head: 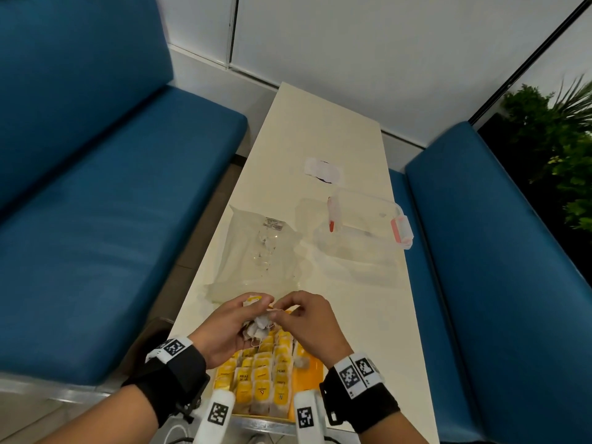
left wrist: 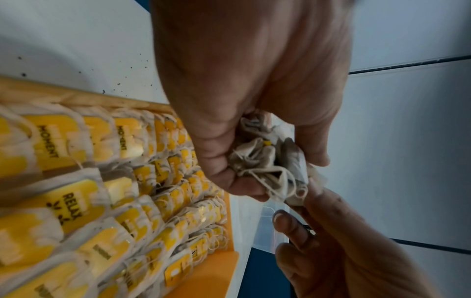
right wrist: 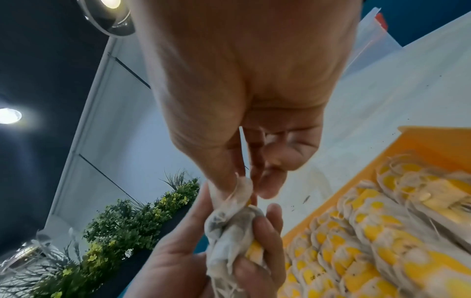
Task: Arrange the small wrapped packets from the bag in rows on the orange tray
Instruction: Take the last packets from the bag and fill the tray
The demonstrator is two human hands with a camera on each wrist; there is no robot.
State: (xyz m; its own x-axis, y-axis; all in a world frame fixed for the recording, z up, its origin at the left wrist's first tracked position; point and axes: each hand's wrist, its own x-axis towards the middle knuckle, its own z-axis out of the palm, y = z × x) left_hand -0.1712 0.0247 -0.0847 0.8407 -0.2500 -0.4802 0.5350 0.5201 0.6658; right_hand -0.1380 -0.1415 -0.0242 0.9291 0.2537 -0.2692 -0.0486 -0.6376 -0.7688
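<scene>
My left hand [head: 237,318] grips a bunch of small packets [head: 258,328], pale paper bags with strings and yellow tags, above the far end of the orange tray [head: 312,374]. In the left wrist view the bunch [left wrist: 265,159] sits crumpled in the curled fingers. My right hand [head: 288,310] pinches the top of one packet [right wrist: 242,188] from that bunch between thumb and fingertips. Rows of packets [head: 262,376] with yellow tags cover the left and middle of the tray; a strip on the right is bare orange. The clear plastic bag [head: 256,251] lies flat beyond the hands.
A clear plastic box with pink latches [head: 362,229] stands at the right of the narrow white table [head: 320,129]. A white sticker [head: 323,169] lies farther back. Blue benches [head: 96,203] flank both sides. Green plants [head: 563,139] stand at the far right.
</scene>
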